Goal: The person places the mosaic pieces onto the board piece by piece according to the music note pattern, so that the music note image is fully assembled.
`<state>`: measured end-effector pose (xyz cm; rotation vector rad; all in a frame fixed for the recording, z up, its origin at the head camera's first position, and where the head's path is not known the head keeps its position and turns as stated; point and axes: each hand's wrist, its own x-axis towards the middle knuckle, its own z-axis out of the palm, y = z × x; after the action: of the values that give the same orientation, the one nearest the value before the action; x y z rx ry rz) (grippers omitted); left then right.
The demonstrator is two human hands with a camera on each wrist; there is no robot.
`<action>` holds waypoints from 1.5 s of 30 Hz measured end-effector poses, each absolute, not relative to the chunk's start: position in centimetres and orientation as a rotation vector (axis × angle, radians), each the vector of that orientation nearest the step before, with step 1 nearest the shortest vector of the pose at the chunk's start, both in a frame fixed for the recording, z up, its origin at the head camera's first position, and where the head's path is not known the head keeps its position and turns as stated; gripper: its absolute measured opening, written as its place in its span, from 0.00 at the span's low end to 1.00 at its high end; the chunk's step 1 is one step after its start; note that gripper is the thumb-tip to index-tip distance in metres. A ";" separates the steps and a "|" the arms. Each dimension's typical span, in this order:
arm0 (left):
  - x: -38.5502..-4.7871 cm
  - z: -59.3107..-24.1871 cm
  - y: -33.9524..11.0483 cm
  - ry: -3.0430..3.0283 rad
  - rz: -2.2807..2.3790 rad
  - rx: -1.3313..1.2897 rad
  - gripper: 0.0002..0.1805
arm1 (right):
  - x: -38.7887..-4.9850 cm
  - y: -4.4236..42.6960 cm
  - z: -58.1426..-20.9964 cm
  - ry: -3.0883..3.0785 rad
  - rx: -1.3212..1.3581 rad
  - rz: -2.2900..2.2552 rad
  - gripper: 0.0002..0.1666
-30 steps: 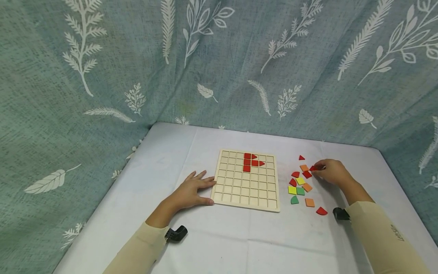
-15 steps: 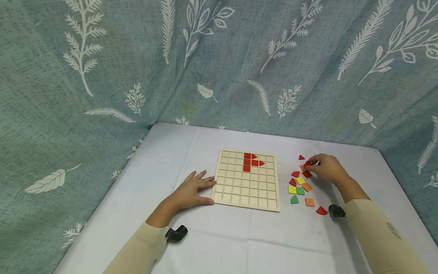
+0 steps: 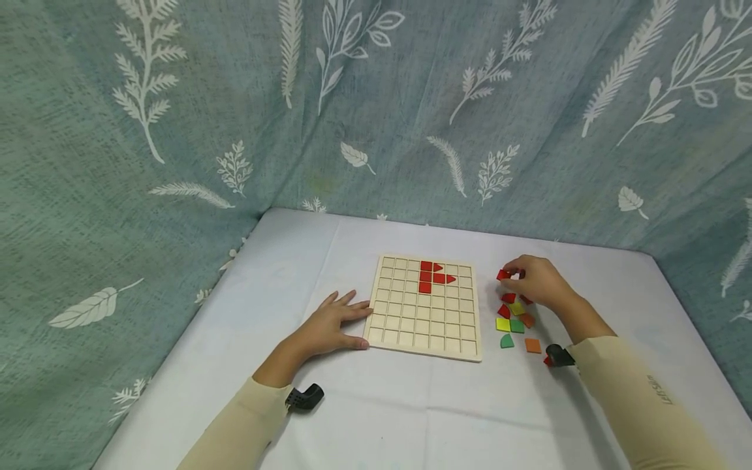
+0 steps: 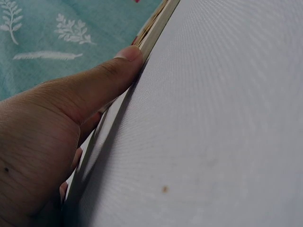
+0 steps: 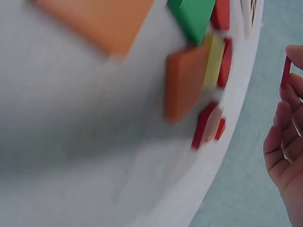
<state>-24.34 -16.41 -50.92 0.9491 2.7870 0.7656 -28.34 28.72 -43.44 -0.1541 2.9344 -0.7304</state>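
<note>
1. Leftmost, we see the left hand [image 3: 320,331], its fingers straight and spread, the thumb and a fingertip touching the left edge of the wooden board [image 3: 407,320].
2. We find that board flat on the white table [image 3: 376,418]; its gridded cells hold four red squares [image 3: 425,276] and two red triangles [image 3: 451,279], grouped toward the far side.
3. Right of the board, we see loose pieces on the table, among them a yellow square [image 3: 503,324], a green quarter-round [image 3: 507,341] and an orange square [image 3: 532,346].
4. Rightmost, we see the right hand [image 3: 543,281] pinching a red piece [image 3: 503,275] above the table, beside the board.
</note>
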 end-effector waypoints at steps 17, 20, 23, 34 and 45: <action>-24.7 -51.0 -16.5 2.787 0.749 0.953 0.48 | -29.8 22.9 -43.9 2.917 -0.505 -0.727 0.21; -24.7 -50.9 -16.5 2.787 0.747 0.963 0.48 | -30.0 22.2 -44.0 2.881 -0.534 -0.738 0.21; -24.7 -51.0 -16.4 2.784 0.748 0.949 0.48 | -30.0 21.4 -44.1 2.860 -0.553 -0.738 0.21; -24.2 -51.3 -16.8 2.774 0.752 0.937 0.48 | -29.8 19.1 -45.3 2.837 -0.627 -0.716 0.19; -24.5 -51.2 -16.7 2.784 0.755 0.968 0.47 | -30.1 18.3 -45.4 2.841 -0.761 -0.643 0.17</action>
<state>-24.49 -16.71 -51.15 0.9678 2.7839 0.7552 -30.08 18.33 -45.41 -0.7610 2.8408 -0.6432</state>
